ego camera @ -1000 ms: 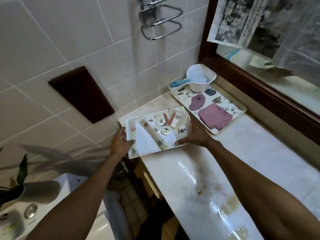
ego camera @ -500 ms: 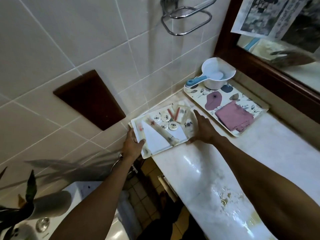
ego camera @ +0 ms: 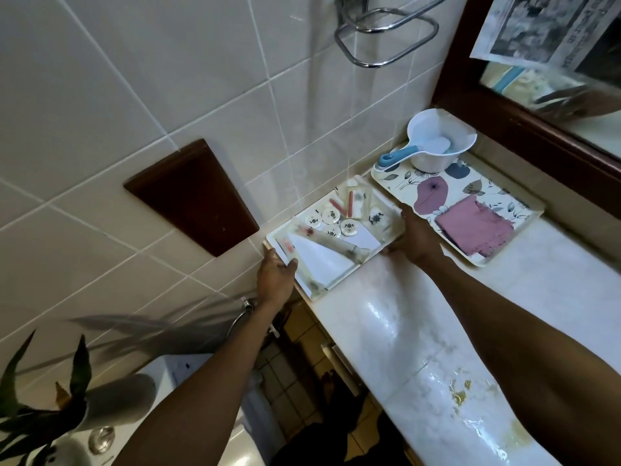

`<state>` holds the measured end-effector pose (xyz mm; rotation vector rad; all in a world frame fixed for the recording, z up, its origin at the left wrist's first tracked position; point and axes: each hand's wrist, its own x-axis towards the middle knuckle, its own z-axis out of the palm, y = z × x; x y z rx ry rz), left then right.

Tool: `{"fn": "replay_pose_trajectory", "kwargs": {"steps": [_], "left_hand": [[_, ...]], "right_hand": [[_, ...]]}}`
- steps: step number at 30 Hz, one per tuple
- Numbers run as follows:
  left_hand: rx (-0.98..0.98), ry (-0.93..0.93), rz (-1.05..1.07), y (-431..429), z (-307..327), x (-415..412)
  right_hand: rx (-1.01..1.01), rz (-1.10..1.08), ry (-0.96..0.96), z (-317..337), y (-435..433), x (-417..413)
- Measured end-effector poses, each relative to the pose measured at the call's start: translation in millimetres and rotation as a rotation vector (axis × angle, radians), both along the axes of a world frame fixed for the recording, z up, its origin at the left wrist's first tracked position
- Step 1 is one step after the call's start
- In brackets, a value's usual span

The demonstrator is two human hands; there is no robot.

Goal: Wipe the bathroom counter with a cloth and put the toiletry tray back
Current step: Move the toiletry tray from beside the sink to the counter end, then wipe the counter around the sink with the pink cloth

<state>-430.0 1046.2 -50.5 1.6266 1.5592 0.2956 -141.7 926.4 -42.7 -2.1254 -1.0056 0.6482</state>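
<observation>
Grip, left: left hand (ego camera: pixel 275 275) clamped on the near-left corner of the toiletry tray (ego camera: pixel 327 288), thumb over the rim, fingers hidden beneath.
Grip, right: right hand (ego camera: pixel 415 238) holds the tray's right edge, index finger laid straight along the rim, thumb tucked at the near corner.
Tray location: left end of the counter (ego camera: pixel 403 314), far side up against the tiled wall (ego camera: pixel 168 79), just beside the floral tray (ego camera: pixel 487 183); fully set down or not, can't tell.
Tray look: white, rectangular, shallow raised rim, level.
Tray contents: 5 round white pots (ego camera: pixel 349 227) with a dark motif on the lids; 2 red sticks (ego camera: pixel 350 203); 1 long clear-wrapped item (ego camera: pixel 336 242) lying diagonally; white folded paper (ego camera: pixel 319 262) underneath; small clear packets at the back, count unclear.
Trays: 2.
Cloth: 1 pink cloth (ego camera: pixel 473 227), folded, on the floral tray's near half.
Scoop: 1 white scoop (ego camera: pixel 440 142) with a blue handle, on the floral tray's far end.
Counter surface: pale, glossy, with yellowish smears (ego camera: pixel 460 393) near the camera.
Wall: 1 dark brown panel (ego camera: pixel 191 196), 1 chrome towel ring (ego camera: pixel 386 38).
</observation>
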Motion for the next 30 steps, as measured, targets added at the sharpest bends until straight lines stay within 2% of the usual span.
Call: {"fn": "replay_pose_trajectory", "kwargs": {"steps": [2,4,9,14,17,21,24,30], "left_hand": [[0.127,0.104,-0.026,-0.4,5.5,0.8],[0.246,0.133,-0.024,-0.2,12.4,7.4],[0.405,-0.068,-0.214,-4.0,21.3,66.4],[0.396,-0.259,-0.499,-29.2,21.7,155.9],[0.38,-0.288,-0.627,-49.7,19.2,212.2],[0.321,-0.233,-0.785,-69.1,11.1,276.7],[0.253,-0.103,-0.853,-77.5,7.0,316.0],[0.174,-0.032,-0.787,-87.8,-3.6,362.7]], "right_hand": [[-0.039,-0.023,-0.026,-1.8,-1.6,-0.4],[-0.052,-0.054,-0.02,-1.3,-6.9,0.4],[0.014,-0.144,-0.104,12.1,-40.0,9.5],[0.095,-0.379,-0.216,19.7,-101.6,36.8],[0.074,-0.518,-0.265,15.1,-147.4,58.0],[-0.022,-0.631,-0.277,-7.7,-203.7,82.7],[-0.146,-0.648,-0.284,-25.0,-235.6,101.0],[-0.315,-0.627,-0.358,-59.0,-252.5,116.2]]}}
